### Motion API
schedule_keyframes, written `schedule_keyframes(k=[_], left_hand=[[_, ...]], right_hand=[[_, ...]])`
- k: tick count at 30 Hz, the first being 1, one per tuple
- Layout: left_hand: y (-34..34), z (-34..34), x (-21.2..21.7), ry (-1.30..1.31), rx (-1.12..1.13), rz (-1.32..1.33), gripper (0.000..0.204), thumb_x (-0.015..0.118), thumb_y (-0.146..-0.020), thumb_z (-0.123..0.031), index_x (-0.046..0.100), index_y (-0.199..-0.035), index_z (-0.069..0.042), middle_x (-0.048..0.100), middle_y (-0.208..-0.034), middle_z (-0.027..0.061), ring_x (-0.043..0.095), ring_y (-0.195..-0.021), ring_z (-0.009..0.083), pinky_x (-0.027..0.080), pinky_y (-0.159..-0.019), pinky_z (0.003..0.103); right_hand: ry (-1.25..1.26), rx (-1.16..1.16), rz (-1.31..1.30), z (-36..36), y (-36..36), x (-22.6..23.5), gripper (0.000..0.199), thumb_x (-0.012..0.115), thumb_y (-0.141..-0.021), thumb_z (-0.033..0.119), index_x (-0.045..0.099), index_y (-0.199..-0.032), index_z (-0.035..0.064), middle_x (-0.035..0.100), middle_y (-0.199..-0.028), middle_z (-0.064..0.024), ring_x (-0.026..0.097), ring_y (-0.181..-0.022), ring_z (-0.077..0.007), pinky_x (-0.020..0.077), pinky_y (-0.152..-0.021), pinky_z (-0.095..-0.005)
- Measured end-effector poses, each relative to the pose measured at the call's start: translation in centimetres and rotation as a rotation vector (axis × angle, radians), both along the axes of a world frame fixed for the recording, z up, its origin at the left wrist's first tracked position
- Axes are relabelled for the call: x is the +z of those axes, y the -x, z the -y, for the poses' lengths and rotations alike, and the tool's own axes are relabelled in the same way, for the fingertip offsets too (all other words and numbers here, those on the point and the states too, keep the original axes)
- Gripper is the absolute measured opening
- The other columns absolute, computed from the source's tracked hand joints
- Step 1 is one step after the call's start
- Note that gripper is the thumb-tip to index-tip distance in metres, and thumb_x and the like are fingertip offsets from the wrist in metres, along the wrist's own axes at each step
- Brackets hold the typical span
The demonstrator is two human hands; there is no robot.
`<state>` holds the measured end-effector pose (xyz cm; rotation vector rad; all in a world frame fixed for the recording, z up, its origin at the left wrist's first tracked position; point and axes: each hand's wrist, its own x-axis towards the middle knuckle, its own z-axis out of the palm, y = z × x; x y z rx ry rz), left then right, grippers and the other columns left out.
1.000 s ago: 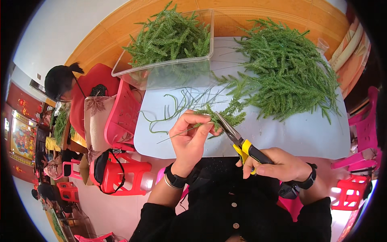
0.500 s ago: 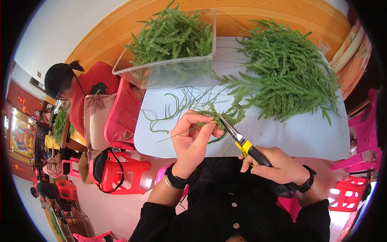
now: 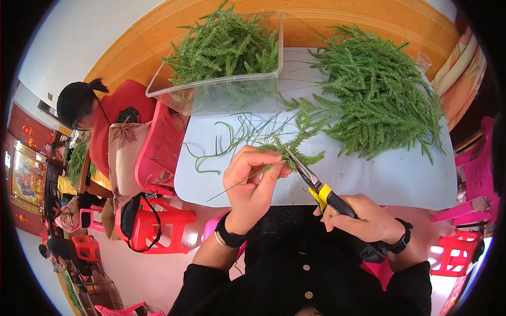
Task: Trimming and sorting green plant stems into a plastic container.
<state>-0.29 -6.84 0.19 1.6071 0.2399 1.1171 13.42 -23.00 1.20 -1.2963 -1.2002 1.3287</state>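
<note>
My left hand (image 3: 254, 181) pinches a feathery green sprig (image 3: 295, 151) by its thin stem, just above the near edge of the pale table (image 3: 400, 176). My right hand (image 3: 361, 218) grips the yellow-and-black handles of a pair of scissors (image 3: 316, 184), whose blades point up-left and meet the sprig's stem beside my left fingertips. A large heap of the same green sprigs (image 3: 377, 100) lies on the table's right half.
A clear plastic tub (image 3: 226, 87) filled with green sprigs stands at the table's far left. Bare cut stems (image 3: 221, 147) lie in front of it. Red plastic stools (image 3: 155, 224) stand to the left, where a seated person (image 3: 87, 108) in red works. Pink stools (image 3: 482, 174) are at right.
My right hand has shifted the scissors slightly, the blades closing in on the stem at my left fingertips. My left hand stays put holding the sprig.
</note>
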Motion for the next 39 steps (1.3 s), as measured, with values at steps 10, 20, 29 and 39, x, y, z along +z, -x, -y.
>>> schedule_keyframes(k=[10,20,29,39], left_hand=[[0.0,0.0,-0.1,-0.053,0.02,-0.002,0.007,0.052,-0.076,0.01,0.052,-0.081,0.005,0.051,-0.081,0.0108,0.06,-0.065,0.0173,0.05,-0.056,0.023],[0.1,0.0,0.1,0.093,-0.036,0.025,0.008,0.051,-0.076,0.009,0.051,-0.083,0.005,0.051,-0.081,0.0106,0.059,-0.066,0.0166,0.05,-0.057,0.025],[0.3,-0.7,-0.7,0.088,-0.066,0.065,0.009,0.051,-0.077,0.009,0.05,-0.084,0.004,0.051,-0.083,0.0114,0.059,-0.068,0.0169,0.049,-0.059,0.026],[0.3,-1.0,-1.1,0.032,-0.066,0.078,0.009,0.051,-0.077,0.009,0.049,-0.083,0.003,0.051,-0.084,0.0118,0.058,-0.069,0.0173,0.049,-0.061,0.026]], right_hand=[[0.081,-0.078,0.099,0.1,0.1,-0.1,0.015,0.049,-0.08,0.011,0.048,-0.07,0.0008,0.052,-0.063,-0.0046,0.056,-0.076,-0.0187,0.0428,-0.063,-0.0282],[0.029,-0.155,0.347,-0.6,0.4,0.5,0.018,0.056,-0.077,0.013,0.049,-0.071,-0.0022,0.054,-0.06,-0.0044,0.047,-0.054,-0.0119,0.0394,-0.052,-0.0266],[0.149,0.001,0.078,-0.8,-0.7,-0.3,0.023,0.055,-0.081,0.024,0.055,-0.082,0.0011,0.056,-0.069,-0.0057,0.056,-0.077,-0.0167,0.0424,-0.065,-0.0295],[0.067,0.101,-0.189,-0.9,-0.9,-0.5,0.033,0.047,-0.085,0.031,0.055,-0.081,-0.0004,0.057,-0.081,-0.0055,0.05,-0.099,-0.0247,0.0363,-0.085,-0.0357]])
